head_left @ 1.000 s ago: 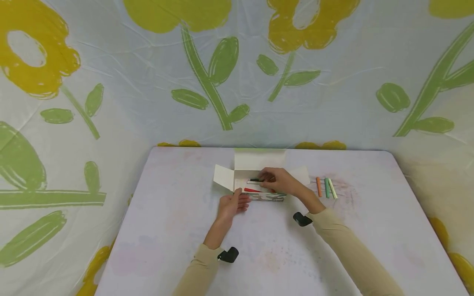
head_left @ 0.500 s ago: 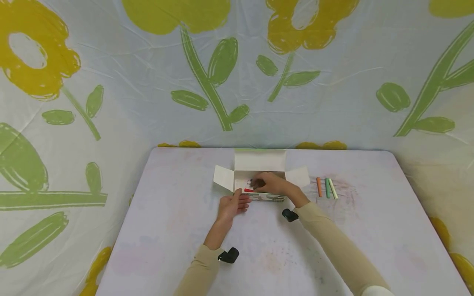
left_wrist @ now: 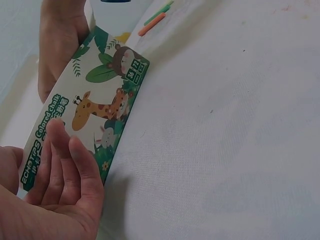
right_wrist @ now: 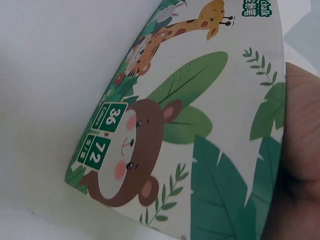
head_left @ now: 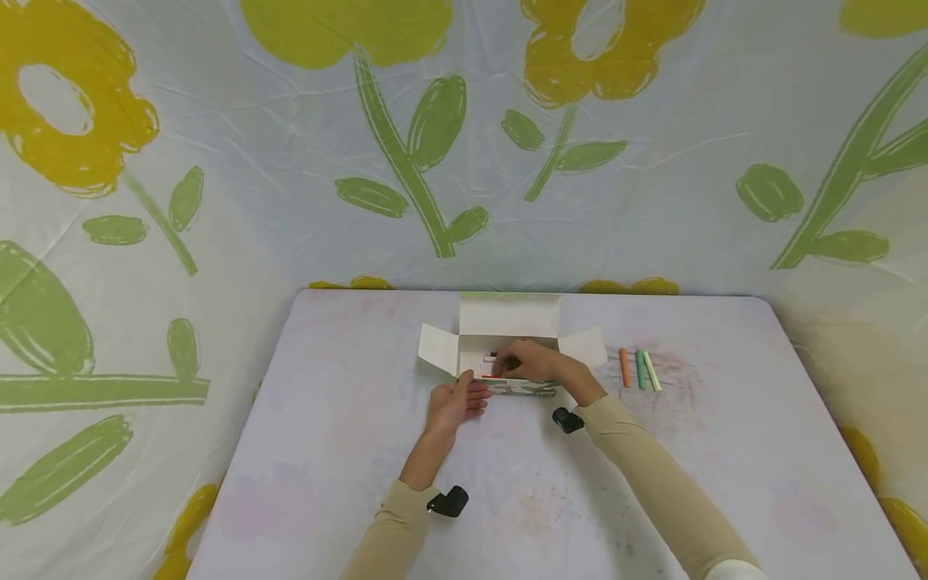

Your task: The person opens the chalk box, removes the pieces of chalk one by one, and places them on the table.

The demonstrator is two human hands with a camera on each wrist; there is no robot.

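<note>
An open-topped colored chalk box (left_wrist: pixel 90 95), printed with animals and leaves, sits mid-table with its flaps folded out. My left hand (head_left: pixel 447 405) holds its front wall near the left corner, thumb at the rim and fingers along the printed face. Inside the box my right hand (head_left: pixel 532 360) reaches down with bent fingers, its fingertips right at a red chalk stick (head_left: pixel 490 376). I cannot tell whether it pinches that stick. A white chalk stick (head_left: pixel 489 360) lies just beyond the fingers. In the right wrist view the box front (right_wrist: pixel 175 120) hides the fingertips.
Right of the box, an orange chalk stick (head_left: pixel 625 368), a green one (head_left: pixel 641 370) and a pale yellow one (head_left: pixel 652 371) lie on the table (head_left: pixel 348 451). The box's side flaps (head_left: pixel 438 347) stick out left and right. A flower-print cloth (head_left: pixel 464 177) hangs behind.
My right hand has moved left and deeper into the box, covering more of its inside. The red chalk stick has shifted slightly toward the front wall. My left hand stays put.
</note>
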